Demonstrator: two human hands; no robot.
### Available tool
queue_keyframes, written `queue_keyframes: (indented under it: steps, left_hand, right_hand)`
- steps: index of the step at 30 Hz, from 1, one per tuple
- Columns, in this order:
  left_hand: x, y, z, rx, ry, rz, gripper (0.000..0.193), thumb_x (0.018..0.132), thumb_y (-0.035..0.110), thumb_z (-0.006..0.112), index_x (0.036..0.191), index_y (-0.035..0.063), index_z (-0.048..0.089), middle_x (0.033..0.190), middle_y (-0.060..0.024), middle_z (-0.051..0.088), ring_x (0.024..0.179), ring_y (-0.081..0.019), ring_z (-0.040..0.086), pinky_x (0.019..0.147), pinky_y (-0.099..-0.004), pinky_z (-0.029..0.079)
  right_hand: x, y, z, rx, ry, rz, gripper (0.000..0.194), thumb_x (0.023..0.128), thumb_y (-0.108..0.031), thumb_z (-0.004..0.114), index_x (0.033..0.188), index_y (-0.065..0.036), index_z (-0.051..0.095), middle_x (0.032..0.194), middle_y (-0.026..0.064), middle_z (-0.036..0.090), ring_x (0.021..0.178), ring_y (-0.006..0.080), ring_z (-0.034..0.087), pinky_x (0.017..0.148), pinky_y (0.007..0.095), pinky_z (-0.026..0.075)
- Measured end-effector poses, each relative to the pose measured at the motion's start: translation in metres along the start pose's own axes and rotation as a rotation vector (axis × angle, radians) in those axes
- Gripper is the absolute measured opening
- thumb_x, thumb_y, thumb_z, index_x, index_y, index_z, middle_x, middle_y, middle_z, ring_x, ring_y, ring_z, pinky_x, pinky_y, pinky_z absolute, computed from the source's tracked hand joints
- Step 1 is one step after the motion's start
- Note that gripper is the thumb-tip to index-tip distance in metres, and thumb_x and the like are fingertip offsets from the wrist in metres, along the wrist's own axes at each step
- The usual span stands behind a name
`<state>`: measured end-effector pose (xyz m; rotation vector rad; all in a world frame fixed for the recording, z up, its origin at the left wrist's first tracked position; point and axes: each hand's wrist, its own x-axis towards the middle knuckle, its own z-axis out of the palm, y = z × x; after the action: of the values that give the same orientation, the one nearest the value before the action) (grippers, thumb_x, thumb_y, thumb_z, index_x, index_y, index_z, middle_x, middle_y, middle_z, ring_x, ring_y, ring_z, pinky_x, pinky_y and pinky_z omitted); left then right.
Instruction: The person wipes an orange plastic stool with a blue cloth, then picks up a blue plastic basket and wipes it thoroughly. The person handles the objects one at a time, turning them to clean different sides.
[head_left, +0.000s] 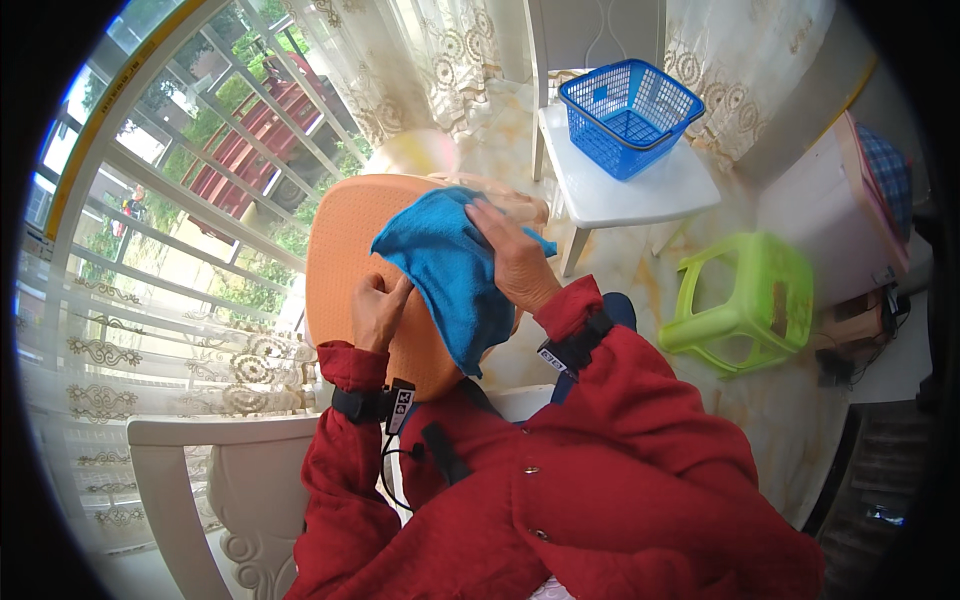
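Observation:
Before me stands an orange plastic stool or small table (346, 247) with a dimpled, rounded top. A blue cloth (457, 270), apparently towelling, lies rumpled across its right half, and one corner hangs past the near right edge. My right hand (519, 259) rests over the cloth's upper right part, fingers stretched close together, holding it against the top. Its thumb is hard to make out. On the bare orange surface to the left, my left hand (379, 311) has its fingers curled, and its thumb meets the cloth's left edge. Whether it pinches the cloth cannot be told.
Ahead to the right, a white chair (630, 206) bears a blue plastic basket (626, 120). A green plastic stool (772, 300) is on the floor at right. Barred windows (225, 150) and lace curtains (442, 60) border the left and far sides. Another white chair (161, 465) is close by my left arm.

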<state>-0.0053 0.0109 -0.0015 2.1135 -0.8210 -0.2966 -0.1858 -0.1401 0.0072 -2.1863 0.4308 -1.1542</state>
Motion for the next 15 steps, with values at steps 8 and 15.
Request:
queue_keyframes:
  steps: [8,15]
  left_hand:
    - [-0.064,-0.014,-0.024,-0.238,0.115,-0.017,0.053,0.078,0.027,0.079,0.059,0.0069,0.034,0.057,0.0042,0.029,0.054,-0.0067,0.027,0.045,-0.0297,0.023]
    - [-0.095,0.004,-0.027,-0.214,0.189,0.115,0.053,0.077,0.026,0.082,0.062,0.0054,0.036,0.059,0.0034,0.029,0.056,-0.0067,0.029,0.046,-0.0281,0.026]
  right_hand:
    - [-0.004,-0.025,-0.007,0.074,-0.048,-0.1,0.055,0.082,0.013,0.039,0.133,-0.005,0.051,0.131,0.0211,0.054,0.121,0.0369,0.053,0.102,0.0384,0.043]
    - [0.009,0.009,-0.004,-0.031,-0.024,0.064,0.046,0.086,0.005,0.05,0.129,-0.007,0.055,0.129,0.0192,0.057,0.12,0.0339,0.055,0.102,0.0358,0.044]
